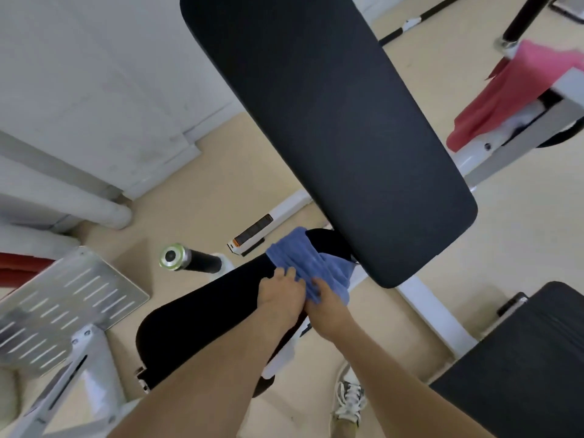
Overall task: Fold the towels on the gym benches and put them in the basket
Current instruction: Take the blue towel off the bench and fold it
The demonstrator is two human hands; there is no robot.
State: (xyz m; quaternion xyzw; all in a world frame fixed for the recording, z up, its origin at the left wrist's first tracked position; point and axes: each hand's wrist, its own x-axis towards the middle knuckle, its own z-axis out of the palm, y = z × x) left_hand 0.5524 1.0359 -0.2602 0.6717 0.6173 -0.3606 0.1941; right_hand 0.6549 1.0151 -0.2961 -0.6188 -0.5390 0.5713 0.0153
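Black textured vinyl fills the middle of my view: a long, round-cornered padded backrest (328,121), tilted up and running from the top edge down toward my hands. Its lower end overhangs the far end of the seat and hides part of what lies there. Under everything is a smooth beige floor (474,241), and pale grey wall panels (94,74) stand at the upper left. The seat itself, a black padded worktop (202,311), stretches from lower left toward the backrest. Another black pad (521,358) shows at the lower right. To my left sits a slotted, shiny metal plate (63,298) on a white steel frame. A pink towel (505,93) is draped over another bench at the upper right, well apart from me.

The soft, ribbed blue towel (303,257) lies bunched on the worktop's far end, just beside the backrest's lower edge. My left grip (279,295) has its fingers curled into the near edge of the cloth, and my right grip (327,308), touching the left, pinches a fold of it. A black foam roller with a chrome end cap (189,259) stands out just left of the seat. My white laced sneaker (349,399) rests on the floor below.
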